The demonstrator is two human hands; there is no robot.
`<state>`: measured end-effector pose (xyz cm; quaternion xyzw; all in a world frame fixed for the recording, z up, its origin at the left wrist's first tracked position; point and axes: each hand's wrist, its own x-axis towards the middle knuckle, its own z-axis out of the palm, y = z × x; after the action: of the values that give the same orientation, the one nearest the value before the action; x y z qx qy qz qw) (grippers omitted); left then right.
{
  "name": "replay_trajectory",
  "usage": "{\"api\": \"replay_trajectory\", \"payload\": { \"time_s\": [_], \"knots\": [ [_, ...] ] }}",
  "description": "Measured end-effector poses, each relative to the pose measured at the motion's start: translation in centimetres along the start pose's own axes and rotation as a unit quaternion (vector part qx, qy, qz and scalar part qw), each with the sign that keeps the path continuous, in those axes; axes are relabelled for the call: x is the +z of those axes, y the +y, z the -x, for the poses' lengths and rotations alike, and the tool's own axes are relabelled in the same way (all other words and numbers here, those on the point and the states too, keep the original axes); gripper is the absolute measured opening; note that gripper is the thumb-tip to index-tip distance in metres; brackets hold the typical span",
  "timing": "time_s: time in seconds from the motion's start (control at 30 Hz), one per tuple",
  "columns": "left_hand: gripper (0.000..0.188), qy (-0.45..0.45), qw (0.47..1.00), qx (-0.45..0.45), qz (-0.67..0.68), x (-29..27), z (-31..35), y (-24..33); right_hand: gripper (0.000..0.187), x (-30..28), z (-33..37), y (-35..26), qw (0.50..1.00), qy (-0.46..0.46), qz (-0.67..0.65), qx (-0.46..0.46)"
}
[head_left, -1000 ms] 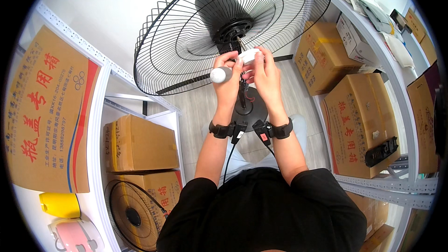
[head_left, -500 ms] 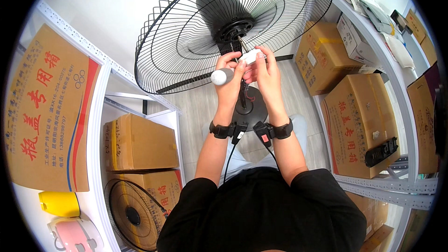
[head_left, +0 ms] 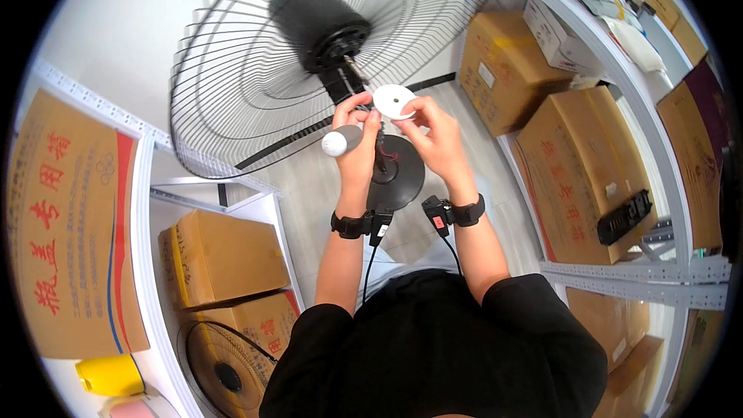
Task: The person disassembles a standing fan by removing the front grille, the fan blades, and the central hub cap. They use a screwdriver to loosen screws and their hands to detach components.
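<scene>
In my right hand [head_left: 437, 135] a round white disc [head_left: 387, 99] with a small dark centre hole is pinched at its right edge, its flat face toward me. My left hand [head_left: 356, 135] is closed round what looks like a screwdriver [head_left: 335, 143], its rounded grey-and-white handle end sticking out to the left; the shaft is hidden. The left fingertips are close by the disc's left edge. Just beyond the hands stands a black pedestal fan, its motor [head_left: 317, 27] with a bare metal shaft [head_left: 356, 70] pointing toward me. A wire rear guard [head_left: 209, 120] surrounds the motor.
The fan's round base [head_left: 398, 174] stands on the floor, with reddish wires by the pole. Shelves with cardboard boxes [head_left: 584, 174] flank both sides. A second wire guard [head_left: 186, 356] leans at lower left. A black plastic part [head_left: 625, 217] lies on a right-hand box.
The white disc has turned from edge-on to face-on and is now in the right fingers. My view has shifted, so the fan sits further left. The left hand keeps the screwdriver.
</scene>
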<state>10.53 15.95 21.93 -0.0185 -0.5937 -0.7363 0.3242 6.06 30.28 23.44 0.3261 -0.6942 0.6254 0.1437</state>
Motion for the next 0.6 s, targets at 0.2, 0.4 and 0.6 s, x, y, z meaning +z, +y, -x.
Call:
{"api": "replay_trajectory", "payload": {
  "time_s": [0.2,0.4,0.6],
  "knots": [
    [0.028,-0.004,0.998,-0.008,-0.056,2.8,0.8,-0.3,0.018,-2.6,0.7,1.7,0.998,0.057,0.028,0.008],
    [0.023,0.016,0.999,-0.014,-0.032,2.1,0.4,-2.8,0.019,-11.7,1.1,7.4,0.963,0.204,0.15,0.095],
    [0.023,-0.031,0.998,-0.053,-0.023,4.3,1.2,-4.5,0.027,-24.0,5.4,15.9,0.849,0.363,0.319,0.213]
  ]
}}
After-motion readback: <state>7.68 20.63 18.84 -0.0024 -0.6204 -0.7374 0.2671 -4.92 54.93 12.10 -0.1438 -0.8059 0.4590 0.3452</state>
